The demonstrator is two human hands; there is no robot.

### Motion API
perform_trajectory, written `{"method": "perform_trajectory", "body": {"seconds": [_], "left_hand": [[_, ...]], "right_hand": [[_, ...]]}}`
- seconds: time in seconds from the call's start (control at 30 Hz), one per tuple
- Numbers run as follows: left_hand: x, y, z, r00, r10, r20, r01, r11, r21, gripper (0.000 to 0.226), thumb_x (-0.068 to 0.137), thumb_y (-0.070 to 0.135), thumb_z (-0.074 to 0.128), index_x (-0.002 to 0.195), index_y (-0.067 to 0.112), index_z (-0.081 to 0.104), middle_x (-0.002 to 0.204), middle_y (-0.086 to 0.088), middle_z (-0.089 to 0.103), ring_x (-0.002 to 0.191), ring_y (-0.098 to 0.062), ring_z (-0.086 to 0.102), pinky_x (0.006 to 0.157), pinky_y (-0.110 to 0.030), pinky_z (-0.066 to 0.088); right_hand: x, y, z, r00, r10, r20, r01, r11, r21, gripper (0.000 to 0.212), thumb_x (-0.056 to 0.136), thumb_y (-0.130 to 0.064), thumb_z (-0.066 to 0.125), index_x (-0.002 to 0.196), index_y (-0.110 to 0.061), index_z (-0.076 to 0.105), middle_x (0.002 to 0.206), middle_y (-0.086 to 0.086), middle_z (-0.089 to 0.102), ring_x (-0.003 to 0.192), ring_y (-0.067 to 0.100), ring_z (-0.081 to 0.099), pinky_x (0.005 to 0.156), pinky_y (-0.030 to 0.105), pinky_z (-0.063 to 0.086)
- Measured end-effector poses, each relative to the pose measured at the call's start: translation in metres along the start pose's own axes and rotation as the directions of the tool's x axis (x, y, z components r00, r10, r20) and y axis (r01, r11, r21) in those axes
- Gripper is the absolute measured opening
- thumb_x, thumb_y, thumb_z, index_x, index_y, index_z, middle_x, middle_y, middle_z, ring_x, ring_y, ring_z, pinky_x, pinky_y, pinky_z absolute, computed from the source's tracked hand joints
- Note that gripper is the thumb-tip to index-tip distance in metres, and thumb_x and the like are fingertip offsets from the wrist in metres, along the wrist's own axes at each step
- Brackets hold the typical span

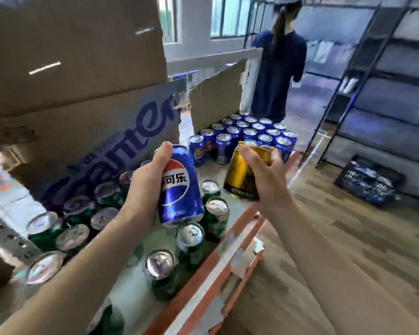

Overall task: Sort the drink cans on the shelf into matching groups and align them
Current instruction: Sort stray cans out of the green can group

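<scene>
Blue can (179, 187), gripped in the left hand (143, 187), should go upright against the blue group (247, 134) at one o'clock, rows flush, while the right hand (264, 175) grips the gold can (240, 175) clear.

The blue can (179, 187) is smooth, glossy printed metal. Just right of it, the gold can (240, 175) has the same shiny metallic skin. Below and left of the blue can, the green cans (214, 218) show bright bare-metal tops. Behind it, the cardboard box (82, 131) is matt brown board with a rough torn edge. Lower right of it, the shelf edge (203, 274) carries orange paint, chipped and patchy; the floor (348, 226) beyond looks like matt wood-grain boards.
</scene>
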State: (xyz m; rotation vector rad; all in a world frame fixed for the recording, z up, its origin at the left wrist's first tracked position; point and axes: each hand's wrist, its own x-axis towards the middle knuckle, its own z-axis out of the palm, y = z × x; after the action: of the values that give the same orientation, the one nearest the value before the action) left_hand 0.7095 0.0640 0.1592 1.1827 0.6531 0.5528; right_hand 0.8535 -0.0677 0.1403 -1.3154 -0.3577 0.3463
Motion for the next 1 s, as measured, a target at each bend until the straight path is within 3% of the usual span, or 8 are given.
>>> {"method": "perform_trajectory", "body": {"seconds": [0.1,0.23,0.4,0.53,0.7,0.8,0.9,1.0], "left_hand": [[0.000,-0.007,0.053,0.974,-0.124,0.190,0.137,0.989,-0.057,0.047,0.074,0.060,0.065,0.087,0.015,0.070,0.073,-0.008,0.071,0.060,-0.022,0.068,0.064,-0.038,0.059],[0.002,-0.022,0.120,0.939,-0.191,0.284,0.217,0.974,-0.062,0.042,0.081,0.057,0.063,0.086,0.016,0.069,0.070,-0.004,0.072,0.055,-0.017,0.067,0.058,-0.031,0.058],[-0.002,-0.049,0.195,0.898,-0.279,0.341,0.299,0.954,-0.007,0.051,0.083,0.058,0.063,0.103,0.012,0.068,0.075,-0.007,0.071,0.059,-0.019,0.068,0.055,-0.033,0.058],[-0.006,-0.072,0.251,0.898,-0.317,0.306,0.332,0.943,0.001,0.048,0.083,0.055,0.066,0.099,0.010,0.066,0.069,-0.008,0.070,0.053,-0.020,0.068,0.048,-0.035,0.058],[-0.005,-0.100,0.305,0.914,-0.298,0.276,0.310,0.951,0.003,0.051,0.086,0.050,0.064,0.115,0.007,0.061,0.083,-0.014,0.069,0.060,-0.024,0.069,0.062,-0.039,0.060],[0.001,-0.117,0.324,0.944,-0.241,0.223,0.246,0.969,0.007,0.040,0.090,0.044,0.064,0.107,0.008,0.062,0.079,-0.013,0.068,0.059,-0.023,0.069,0.056,-0.034,0.059],[0.009,-0.131,0.329,0.970,-0.189,0.154,0.189,0.982,0.012,0.034,0.090,0.042,0.064,0.101,0.010,0.063,0.079,-0.012,0.069,0.066,-0.024,0.068,0.066,-0.037,0.058],[0.020,-0.138,0.325,0.982,-0.168,0.081,0.167,0.986,0.019,0.036,0.089,0.044,0.065,0.104,0.011,0.063,0.082,-0.011,0.069,0.069,-0.026,0.067,0.066,-0.039,0.058]], "right_hand": [[-0.001,-0.015,-0.048,0.996,0.041,-0.085,-0.033,0.995,0.094,0.073,0.052,-0.052,0.080,0.110,-0.013,0.060,0.093,0.013,0.068,0.077,0.022,0.069,0.070,0.039,0.057],[-0.005,-0.036,-0.110,0.985,0.109,-0.132,-0.080,0.974,0.212,0.070,0.065,-0.043,0.082,0.119,-0.005,0.059,0.110,0.031,0.065,0.091,0.046,0.068,0.079,0.051,0.058],[-0.005,-0.053,-0.187,0.971,0.177,-0.159,-0.154,0.977,0.146,0.077,0.070,-0.059,0.073,0.122,-0.004,0.056,0.097,0.019,0.066,0.083,0.035,0.069,0.079,0.049,0.058],[0.005,-0.060,-0.249,0.978,0.187,-0.094,-0.176,0.978,0.114,0.037,0.095,-0.047,0.052,0.094,-0.012,0.065,0.074,0.005,0.072,0.068,0.024,0.069,0.074,0.040,0.055],[0.027,-0.059,-0.308,0.982,0.180,-0.064,-0.177,0.983,0.045,0.024,0.093,-0.040,0.053,0.090,-0.019,0.064,0.079,0.006,0.068,0.072,0.024,0.067,0.069,0.038,0.055],[0.044,-0.052,-0.328,0.981,0.192,-0.020,-0.192,0.981,0.013,0.035,0.078,-0.044,0.059,0.099,-0.016,0.058,0.084,0.008,0.063,0.076,0.027,0.066,0.069,0.042,0.055],[0.059,-0.044,-0.340,0.977,0.209,0.033,-0.209,0.978,0.018,0.035,0.073,-0.042,0.058,0.098,-0.017,0.058,0.088,0.010,0.060,0.080,0.031,0.066,0.070,0.048,0.057],[0.074,-0.035,-0.340,0.968,0.238,0.084,-0.236,0.971,-0.033,0.055,0.073,-0.043,0.056,0.115,-0.008,0.055,0.094,0.012,0.060,0.083,0.029,0.065,0.068,0.042,0.057]]}}
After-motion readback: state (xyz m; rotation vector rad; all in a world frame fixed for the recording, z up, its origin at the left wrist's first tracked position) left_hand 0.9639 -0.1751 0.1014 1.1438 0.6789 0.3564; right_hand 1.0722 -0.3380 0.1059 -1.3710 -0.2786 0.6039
